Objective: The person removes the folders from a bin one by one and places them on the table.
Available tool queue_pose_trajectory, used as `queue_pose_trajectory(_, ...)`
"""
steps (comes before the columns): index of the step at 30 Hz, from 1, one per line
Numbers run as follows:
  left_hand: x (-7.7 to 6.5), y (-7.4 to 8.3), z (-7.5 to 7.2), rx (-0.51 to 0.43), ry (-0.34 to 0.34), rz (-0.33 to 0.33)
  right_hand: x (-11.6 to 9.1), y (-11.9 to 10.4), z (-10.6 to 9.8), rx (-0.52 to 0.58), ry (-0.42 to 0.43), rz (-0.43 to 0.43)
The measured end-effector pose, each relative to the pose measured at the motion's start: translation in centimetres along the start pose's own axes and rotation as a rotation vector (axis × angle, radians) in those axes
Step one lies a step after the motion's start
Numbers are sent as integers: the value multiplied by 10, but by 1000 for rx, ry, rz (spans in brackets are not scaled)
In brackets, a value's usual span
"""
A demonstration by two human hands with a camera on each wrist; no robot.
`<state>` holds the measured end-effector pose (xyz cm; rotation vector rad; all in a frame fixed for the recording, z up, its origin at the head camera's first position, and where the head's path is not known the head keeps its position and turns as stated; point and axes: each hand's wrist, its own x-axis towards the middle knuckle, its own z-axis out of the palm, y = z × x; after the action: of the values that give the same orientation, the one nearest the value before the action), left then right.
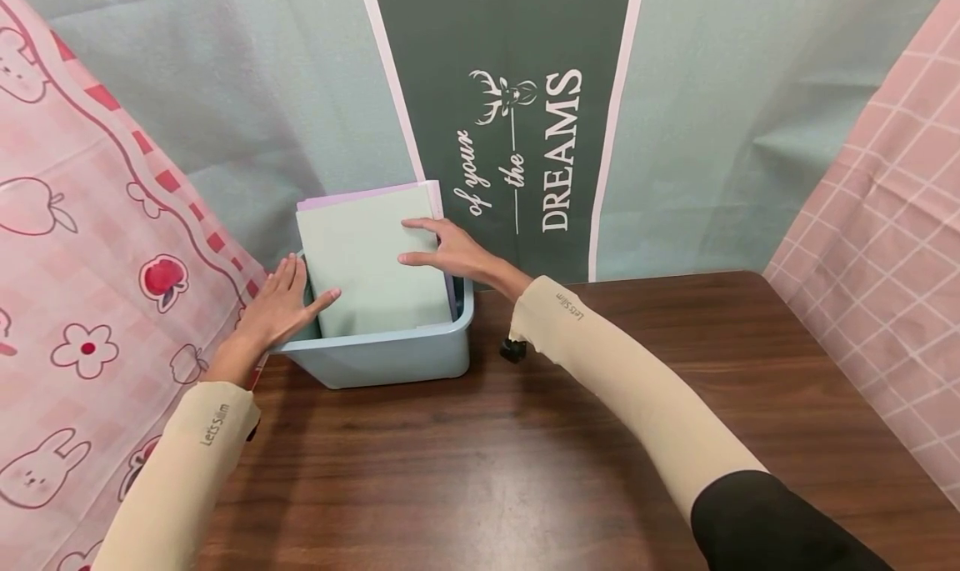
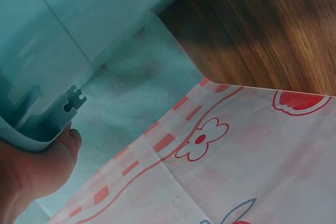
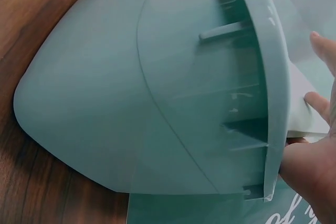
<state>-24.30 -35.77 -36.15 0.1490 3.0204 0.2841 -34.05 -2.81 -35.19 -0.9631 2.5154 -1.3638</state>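
Note:
A light blue plastic bin (image 1: 390,363) sits at the table's back left, against the hanging cloth. Upright in it stands a flat pale green folder or sheet (image 1: 367,262), with a lilac one (image 1: 352,196) showing behind its top edge. My left hand (image 1: 281,300) rests at the bin's left rim, fingers extended and thumb reaching inward over the opening; the left wrist view shows it beside the rim (image 2: 31,142). My right hand (image 1: 453,250) is over the right edge of the pale green piece, thumb and forefinger spread apart. Whether its fingertips touch the surface is unclear.
The brown wooden table (image 1: 495,463) extends forward and right of the bin. A grey-green cloth (image 1: 690,137) with printed lettering hangs behind. Pink patterned cloth (image 1: 82,304) borders the left side, and pink checked cloth (image 1: 885,221) the right.

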Motion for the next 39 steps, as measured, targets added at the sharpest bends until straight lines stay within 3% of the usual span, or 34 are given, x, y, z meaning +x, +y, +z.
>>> queue_pose_trajectory(14, -1, 3, -2, 0, -4, -5, 0, 9, 1, 23, 151, -15)
queue_pose_trajectory(26, -1, 3, -2, 6, -15, -6, -5, 11, -1, 94, 360, 6)
queue_pose_trajectory(39, -1, 3, -1, 8, -9, -11, -13, 8, -11, 191, 469, -16)
